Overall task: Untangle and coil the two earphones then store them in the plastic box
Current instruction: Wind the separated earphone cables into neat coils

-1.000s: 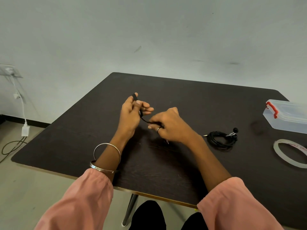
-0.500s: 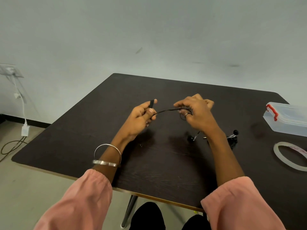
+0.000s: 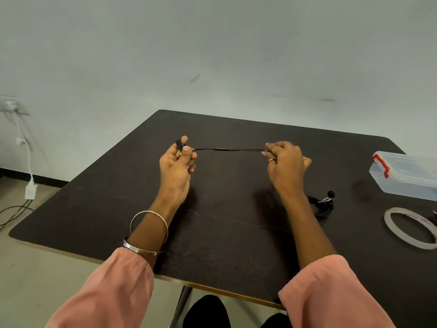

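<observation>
Both hands are raised above the dark wooden table [image 3: 224, 233], well apart from each other, with a black earphone cable [image 3: 236, 150] stretched nearly straight between them. The left hand [image 3: 176, 166] pinches one end of the cable between thumb and fingers, and a short black tip pokes up beside the thumb (whether it is a plug or an earbud is too small to tell). The right hand [image 3: 285, 164] is closed around the other end of the cable, fingers curled in, a ring on one finger. A small inline piece [image 3: 220, 149] sits on the cable, nearer the left hand than the right.

The second earphone [image 3: 325, 204] lies coiled on the table just behind the right forearm, partly hidden by it, with a round black earbud and a bit of metal sticking up from the bundle. To the right of it, near the table's right edge, stands the clear plastic box [image 3: 406, 176] with a red clasp, its lid down. In front of the box lies a roll of clear tape [image 3: 410, 227], flat on the tabletop.

Two metal bangles [image 3: 147, 233] sit on the left wrist above a pink sleeve [image 3: 113, 292]. At the far left a white charger [image 3: 30, 191] hangs on its cord by the wall.
</observation>
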`<action>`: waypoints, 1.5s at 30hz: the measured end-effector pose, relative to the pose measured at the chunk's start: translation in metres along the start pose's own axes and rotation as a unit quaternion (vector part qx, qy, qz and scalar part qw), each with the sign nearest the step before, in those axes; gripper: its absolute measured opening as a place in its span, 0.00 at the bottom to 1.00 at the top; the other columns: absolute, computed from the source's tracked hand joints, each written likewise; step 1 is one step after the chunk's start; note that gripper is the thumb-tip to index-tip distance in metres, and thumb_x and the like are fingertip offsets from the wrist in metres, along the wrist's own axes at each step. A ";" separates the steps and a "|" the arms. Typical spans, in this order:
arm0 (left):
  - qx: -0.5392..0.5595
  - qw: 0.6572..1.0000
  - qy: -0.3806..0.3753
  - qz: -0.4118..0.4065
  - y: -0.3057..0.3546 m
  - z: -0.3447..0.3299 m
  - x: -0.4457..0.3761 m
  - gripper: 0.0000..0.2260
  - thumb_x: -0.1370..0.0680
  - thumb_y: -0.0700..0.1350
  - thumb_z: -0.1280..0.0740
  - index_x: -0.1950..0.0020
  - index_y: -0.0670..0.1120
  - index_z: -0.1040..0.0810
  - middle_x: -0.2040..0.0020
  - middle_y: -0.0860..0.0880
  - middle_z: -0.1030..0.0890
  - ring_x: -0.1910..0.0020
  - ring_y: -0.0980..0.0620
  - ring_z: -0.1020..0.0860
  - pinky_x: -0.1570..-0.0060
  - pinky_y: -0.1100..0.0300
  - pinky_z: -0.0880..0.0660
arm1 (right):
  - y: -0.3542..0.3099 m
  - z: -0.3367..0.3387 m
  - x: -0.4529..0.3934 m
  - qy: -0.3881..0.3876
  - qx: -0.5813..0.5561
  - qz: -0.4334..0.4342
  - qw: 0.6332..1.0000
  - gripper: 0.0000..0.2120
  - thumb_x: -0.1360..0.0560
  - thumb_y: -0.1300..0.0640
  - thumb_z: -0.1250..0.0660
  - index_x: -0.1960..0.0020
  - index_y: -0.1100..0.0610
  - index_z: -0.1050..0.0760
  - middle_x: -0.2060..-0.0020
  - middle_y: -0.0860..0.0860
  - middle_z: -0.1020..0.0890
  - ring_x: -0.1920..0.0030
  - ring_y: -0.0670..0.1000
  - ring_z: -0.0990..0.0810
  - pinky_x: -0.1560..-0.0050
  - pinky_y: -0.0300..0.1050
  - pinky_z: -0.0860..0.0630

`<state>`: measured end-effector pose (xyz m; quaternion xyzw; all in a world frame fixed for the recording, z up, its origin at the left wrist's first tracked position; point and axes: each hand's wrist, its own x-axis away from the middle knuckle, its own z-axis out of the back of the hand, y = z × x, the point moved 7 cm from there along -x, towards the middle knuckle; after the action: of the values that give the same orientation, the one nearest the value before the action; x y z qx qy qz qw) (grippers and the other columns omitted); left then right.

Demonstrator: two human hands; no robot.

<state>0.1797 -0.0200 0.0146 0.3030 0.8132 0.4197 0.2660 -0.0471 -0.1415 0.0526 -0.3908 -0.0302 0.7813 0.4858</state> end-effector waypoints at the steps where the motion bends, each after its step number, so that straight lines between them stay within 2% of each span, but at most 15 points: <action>1: -0.005 1.000 0.010 -0.002 0.000 0.001 0.000 0.11 0.19 0.37 0.40 0.36 0.39 0.28 0.64 0.48 0.25 0.75 0.60 0.33 0.72 0.66 0.35 | -0.001 -0.004 0.000 -0.024 -0.022 0.012 0.999 0.12 0.23 0.59 0.35 0.40 0.53 0.21 0.45 0.51 0.19 0.42 0.55 0.25 0.46 0.49 0.37; 3: 0.000 0.999 0.032 -0.001 0.001 0.006 0.000 0.10 0.19 0.38 0.39 0.38 0.41 0.28 0.64 0.48 0.25 0.75 0.59 0.33 0.72 0.66 0.35 | -0.007 -0.010 0.002 -0.076 -0.088 0.055 0.992 0.15 0.25 0.64 0.33 0.39 0.53 0.21 0.47 0.50 0.18 0.43 0.54 0.24 0.42 0.54 0.29; 5: 0.018 0.999 0.050 0.002 0.001 0.011 -0.002 0.10 0.19 0.38 0.38 0.38 0.41 0.27 0.65 0.49 0.22 0.75 0.58 0.34 0.71 0.65 0.35 | -0.018 -0.003 0.006 -0.086 -0.207 0.076 0.972 0.17 0.26 0.68 0.33 0.40 0.54 0.20 0.47 0.49 0.17 0.44 0.51 0.22 0.40 0.46 0.26; 9: 0.002 0.999 0.051 -0.005 0.001 0.011 -0.002 0.13 0.20 0.39 0.37 0.36 0.39 0.28 0.66 0.51 0.20 0.75 0.58 0.33 0.72 0.66 0.34 | -0.017 0.010 0.004 -0.041 -0.418 -0.033 0.907 0.24 0.29 0.75 0.38 0.42 0.52 0.20 0.45 0.47 0.17 0.43 0.46 0.21 0.43 0.39 0.23; 13: -0.014 0.998 0.059 -0.020 0.003 0.012 -0.001 0.15 0.20 0.39 0.36 0.34 0.38 0.29 0.66 0.52 0.19 0.73 0.59 0.31 0.72 0.66 0.33 | 0.010 0.007 0.002 -0.013 -0.148 -0.082 0.985 0.19 0.26 0.68 0.34 0.38 0.55 0.22 0.41 0.51 0.20 0.39 0.51 0.24 0.36 0.55 0.28; 15: -0.013 0.997 0.068 -0.019 0.003 0.014 -0.002 0.16 0.20 0.39 0.36 0.33 0.38 0.29 0.64 0.50 0.20 0.72 0.59 0.29 0.71 0.65 0.33 | 0.018 0.006 0.001 0.008 -0.067 -0.081 0.994 0.16 0.25 0.68 0.35 0.39 0.58 0.22 0.44 0.55 0.19 0.44 0.55 0.21 0.39 0.59 0.28; 18: -0.030 0.998 0.058 -0.023 0.003 0.013 -0.002 0.15 0.20 0.39 0.37 0.33 0.38 0.29 0.64 0.51 0.20 0.73 0.60 0.30 0.70 0.64 0.34 | 0.017 0.009 -0.002 0.001 -0.081 -0.074 0.994 0.18 0.26 0.70 0.35 0.39 0.57 0.22 0.44 0.54 0.19 0.43 0.56 0.21 0.38 0.58 0.28; 21: -0.086 0.995 0.027 -0.038 0.002 0.005 0.001 0.16 0.19 0.40 0.37 0.31 0.39 0.31 0.68 0.55 0.19 0.69 0.60 0.27 0.70 0.66 0.33 | 0.003 -0.004 0.001 -0.140 -0.044 -0.023 0.989 0.26 0.28 0.71 0.35 0.35 0.51 0.26 0.35 0.47 0.25 0.31 0.51 0.32 0.32 0.53 0.40; 24: -0.140 0.988 -0.018 -0.060 0.004 -0.005 0.004 0.17 0.19 0.41 0.37 0.31 0.41 0.31 0.68 0.56 0.19 0.66 0.61 0.24 0.69 0.66 0.33 | -0.031 -0.006 0.011 -0.210 -0.234 0.064 0.947 0.27 0.29 0.61 0.32 0.32 0.47 0.29 0.32 0.42 0.27 0.30 0.44 0.35 0.28 0.55 0.39; 27: -0.172 0.979 -0.075 -0.079 0.002 -0.016 0.009 0.17 0.19 0.40 0.37 0.31 0.41 0.32 0.67 0.54 0.19 0.69 0.62 0.26 0.67 0.68 0.31 | -0.068 -0.018 0.027 -0.264 -0.344 0.080 0.898 0.32 0.28 0.48 0.29 0.27 0.50 0.35 0.33 0.43 0.26 0.32 0.40 0.32 0.30 0.40 0.36; 29: -0.178 0.975 -0.109 -0.078 -0.001 -0.021 0.011 0.18 0.20 0.38 0.37 0.30 0.40 0.33 0.64 0.52 0.22 0.67 0.62 0.24 0.64 0.70 0.29 | -0.082 -0.030 0.034 -0.287 -0.336 0.075 0.894 0.31 0.28 0.51 0.28 0.28 0.54 0.33 0.42 0.46 0.19 0.40 0.41 0.23 0.37 0.36 0.30; 32: -0.241 0.955 -0.147 -0.089 -0.006 -0.025 0.009 0.19 0.19 0.37 0.38 0.29 0.40 0.34 0.61 0.48 0.23 0.69 0.63 0.26 0.65 0.72 0.30 | -0.079 -0.029 0.030 -0.264 -0.383 0.042 0.884 0.11 0.25 0.61 0.31 0.43 0.61 0.21 0.62 0.53 0.17 0.63 0.47 0.19 0.60 0.40 0.21; 34: -0.276 0.940 -0.184 -0.072 -0.014 -0.031 0.013 0.19 0.19 0.38 0.40 0.28 0.41 0.36 0.60 0.48 0.23 0.68 0.65 0.25 0.64 0.73 0.31 | -0.070 -0.017 0.023 -0.232 -0.401 0.034 0.886 0.06 0.24 0.61 0.33 0.50 0.61 0.18 0.67 0.54 0.19 0.68 0.48 0.22 0.66 0.43 0.22; 40: -0.327 0.896 -0.299 -0.027 -0.032 -0.042 0.024 0.18 0.18 0.42 0.44 0.28 0.50 0.36 0.59 0.53 0.22 0.66 0.62 0.29 0.61 0.63 0.31 | -0.069 -0.005 0.023 -0.236 -0.332 0.112 0.906 0.09 0.23 0.65 0.35 0.46 0.59 0.19 0.60 0.44 0.19 0.60 0.42 0.20 0.63 0.41 0.21; 45: -0.381 0.859 -0.341 -0.013 -0.036 -0.046 0.032 0.16 0.17 0.39 0.45 0.30 0.50 0.34 0.62 0.56 0.23 0.62 0.55 0.29 0.61 0.64 0.30 | -0.072 -0.002 0.021 -0.146 -0.176 0.262 0.938 0.12 0.24 0.67 0.38 0.44 0.62 0.20 0.56 0.56 0.20 0.53 0.56 0.21 0.53 0.51 0.22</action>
<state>0.1172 -0.0378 0.0017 0.2910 0.4525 0.5638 0.6266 0.0027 -0.0875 0.0699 -0.3457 -0.1339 0.9117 0.1774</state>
